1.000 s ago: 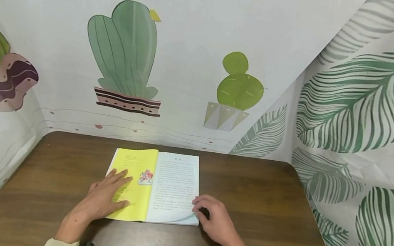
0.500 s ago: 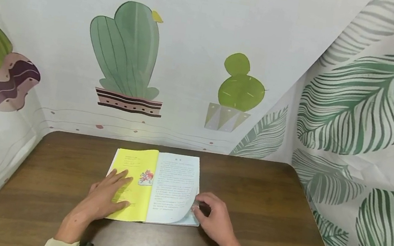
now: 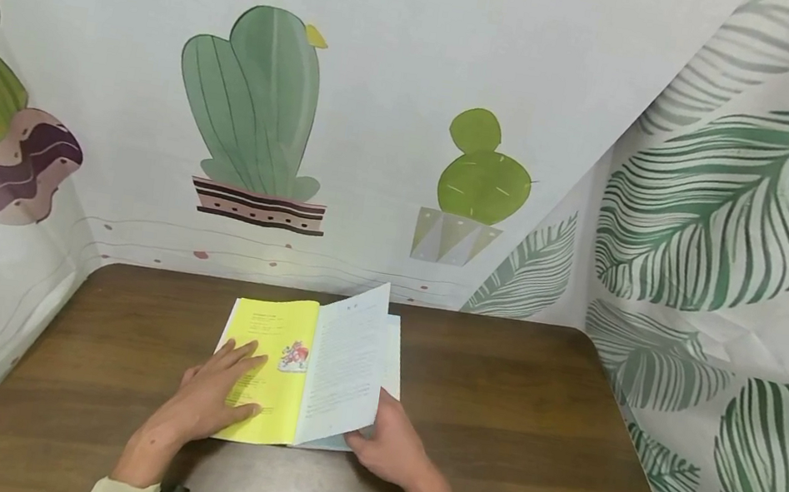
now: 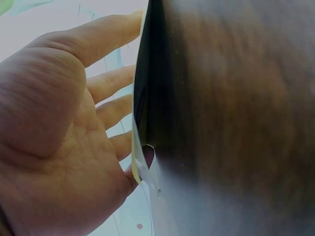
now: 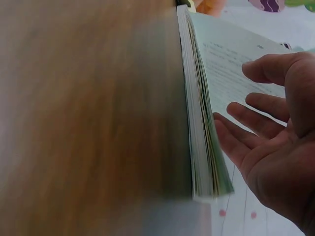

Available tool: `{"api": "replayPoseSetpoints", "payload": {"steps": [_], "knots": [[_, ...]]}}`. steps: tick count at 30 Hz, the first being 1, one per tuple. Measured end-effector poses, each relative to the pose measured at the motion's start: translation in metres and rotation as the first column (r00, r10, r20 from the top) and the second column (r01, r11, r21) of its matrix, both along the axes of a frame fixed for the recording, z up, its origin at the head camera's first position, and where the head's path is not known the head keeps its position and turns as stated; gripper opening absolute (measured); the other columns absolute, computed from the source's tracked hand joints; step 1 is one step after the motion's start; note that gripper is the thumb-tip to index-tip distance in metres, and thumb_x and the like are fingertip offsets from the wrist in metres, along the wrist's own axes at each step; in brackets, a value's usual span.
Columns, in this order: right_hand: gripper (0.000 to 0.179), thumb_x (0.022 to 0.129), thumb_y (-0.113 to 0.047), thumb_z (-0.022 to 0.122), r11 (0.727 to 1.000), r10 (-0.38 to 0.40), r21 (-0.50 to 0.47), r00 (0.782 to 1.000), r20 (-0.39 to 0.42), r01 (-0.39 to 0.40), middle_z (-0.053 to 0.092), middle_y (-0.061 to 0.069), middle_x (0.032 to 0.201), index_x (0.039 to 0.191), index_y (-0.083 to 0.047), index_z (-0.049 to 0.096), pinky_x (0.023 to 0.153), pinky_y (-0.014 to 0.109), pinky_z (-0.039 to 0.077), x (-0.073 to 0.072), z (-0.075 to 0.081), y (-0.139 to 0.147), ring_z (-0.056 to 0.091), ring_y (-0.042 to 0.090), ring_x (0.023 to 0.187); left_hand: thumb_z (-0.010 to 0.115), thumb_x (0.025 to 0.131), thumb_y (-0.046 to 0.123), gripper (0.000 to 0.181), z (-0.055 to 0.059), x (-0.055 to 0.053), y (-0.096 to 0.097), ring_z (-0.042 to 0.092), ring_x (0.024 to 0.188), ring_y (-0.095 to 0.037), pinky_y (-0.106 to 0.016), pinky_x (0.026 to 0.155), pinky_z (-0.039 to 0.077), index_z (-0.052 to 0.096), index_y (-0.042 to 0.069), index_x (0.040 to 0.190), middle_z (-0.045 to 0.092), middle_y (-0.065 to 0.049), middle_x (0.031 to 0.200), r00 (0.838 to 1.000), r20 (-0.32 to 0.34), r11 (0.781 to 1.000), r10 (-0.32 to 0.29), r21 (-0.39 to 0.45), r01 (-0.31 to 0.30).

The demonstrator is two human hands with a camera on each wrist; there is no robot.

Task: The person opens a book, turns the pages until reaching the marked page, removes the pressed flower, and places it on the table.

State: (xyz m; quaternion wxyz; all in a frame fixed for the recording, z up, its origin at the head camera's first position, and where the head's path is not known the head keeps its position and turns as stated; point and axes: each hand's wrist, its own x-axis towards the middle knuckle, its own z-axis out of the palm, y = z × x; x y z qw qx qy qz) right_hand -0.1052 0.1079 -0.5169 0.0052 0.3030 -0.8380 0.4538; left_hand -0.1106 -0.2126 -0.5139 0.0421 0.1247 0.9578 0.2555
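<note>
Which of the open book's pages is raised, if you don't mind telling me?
The white page adjoining the yellow page: its free edge stands up, whereas the yellow page and lower page lie down.

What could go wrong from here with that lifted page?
1. It could slip back: the lifted page stands tilted, with the right hand partly behind its outer edge and no clear pinch visible.
2. It could snag or land on the left hand, which rests spread on the yellow page opposite.
3. The yellow page may spring up if that hand lifts; it bows near the spine.
</note>
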Motion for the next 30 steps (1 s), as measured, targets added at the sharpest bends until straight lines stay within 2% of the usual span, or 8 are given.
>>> {"api": "replayPoseSetpoints", "payload": {"steps": [4, 8, 12, 18, 21, 24, 27, 30], "knots": [[0.053, 0.093, 0.000, 0.070, 1.000, 0.016, -0.020, 0.996, 0.085, -0.015, 0.063, 0.005, 0.145, 0.144, -0.009, 0.059, 0.114, 0.041, 0.047, 0.002, 0.002, -0.013, 0.058, 0.019, 0.136, 0.087, 0.088, 0.026, 0.074, -0.001, 0.000, 0.000, 0.026, 0.156, -0.049, -0.081, 0.104, 0.032, 0.057, 0.011, 0.153, 0.038, -0.017, 0.169, 1.000, -0.012, 1.000, -0.004, 0.006, 0.004], [0.053, 0.096, -0.001, 0.068, 0.996, 0.041, -0.085, 0.988, 0.146, -0.029, 0.062, 0.010, 0.146, 0.147, -0.003, 0.055, 0.116, 0.040, 0.044, 0.004, 0.005, -0.024, 0.058, 0.022, 0.135, 0.086, 0.090, 0.026, 0.072, -0.002, -0.001, 0.000, 0.026, 0.157, -0.047, -0.079, 0.103, 0.032, 0.057, 0.012, 0.153, 0.039, -0.016, 0.168, 1.000, -0.020, 1.000, -0.003, 0.011, 0.003], [0.050, 0.098, -0.003, 0.067, 0.994, 0.060, -0.095, 0.990, 0.128, -0.048, 0.063, 0.011, 0.145, 0.147, -0.004, 0.055, 0.115, 0.039, 0.045, 0.005, 0.004, -0.034, 0.060, 0.019, 0.132, 0.083, 0.093, 0.025, 0.067, -0.003, -0.001, 0.000, 0.026, 0.157, -0.047, -0.077, 0.103, 0.032, 0.058, 0.014, 0.153, 0.040, -0.015, 0.168, 1.000, -0.015, 1.000, 0.015, 0.003, -0.015], [0.050, 0.099, -0.005, 0.066, 0.996, 0.086, -0.041, 0.993, 0.083, -0.083, 0.061, 0.009, 0.148, 0.148, -0.014, 0.056, 0.115, 0.038, 0.046, 0.005, 0.002, -0.047, 0.057, 0.012, 0.135, 0.080, 0.096, 0.026, 0.061, -0.003, 0.000, 0.001, 0.027, 0.156, -0.047, -0.077, 0.103, 0.031, 0.059, 0.015, 0.152, 0.042, -0.015, 0.167, 0.999, -0.004, 0.999, 0.033, 0.007, -0.033], [0.052, 0.098, -0.005, 0.067, 0.994, 0.106, 0.023, 0.993, 0.042, -0.107, 0.058, 0.008, 0.152, 0.149, -0.013, 0.057, 0.117, 0.037, 0.044, 0.004, 0.002, -0.052, 0.053, 0.014, 0.140, 0.064, 0.107, 0.032, 0.053, -0.003, -0.001, 0.001, 0.027, 0.156, -0.048, -0.077, 0.103, 0.030, 0.054, 0.015, 0.156, 0.042, -0.015, 0.167, 0.999, 0.003, 0.997, 0.054, 0.052, -0.054], [0.057, 0.095, -0.008, 0.072, 0.979, 0.119, 0.171, 0.991, -0.063, -0.107, 0.054, 0.006, 0.157, 0.150, -0.011, 0.057, 0.120, 0.035, 0.040, 0.005, 0.004, -0.055, 0.049, 0.017, 0.146, 0.037, 0.116, 0.040, 0.053, -0.002, -0.004, 0.000, 0.032, 0.154, -0.049, -0.080, 0.106, 0.028, 0.039, 0.018, 0.165, 0.045, -0.016, 0.165, 0.995, 0.009, 0.986, 0.102, 0.134, -0.102], [0.060, 0.094, -0.013, 0.075, 0.951, 0.141, 0.296, 0.979, -0.147, -0.093, 0.049, 0.009, 0.162, 0.151, -0.006, 0.057, 0.123, 0.034, 0.037, 0.006, 0.005, -0.055, 0.044, 0.021, 0.151, 0.017, 0.117, 0.045, 0.058, -0.001, -0.008, -0.002, 0.038, 0.151, -0.049, -0.080, 0.109, 0.028, 0.020, 0.025, 0.172, 0.049, -0.016, 0.162, 0.987, 0.021, 0.958, 0.157, 0.240, -0.157], [0.062, 0.094, -0.016, 0.075, 0.929, 0.164, 0.358, 0.973, -0.163, -0.097, 0.045, 0.012, 0.165, 0.152, -0.003, 0.055, 0.123, 0.036, 0.036, 0.009, 0.005, -0.053, 0.042, 0.026, 0.152, 0.010, 0.116, 0.045, 0.057, -0.001, -0.008, -0.005, 0.039, 0.150, -0.050, -0.076, 0.111, 0.030, 0.010, 0.031, 0.172, 0.048, -0.020, 0.162, 0.981, 0.043, 0.914, 0.191, 0.357, -0.193]]}}
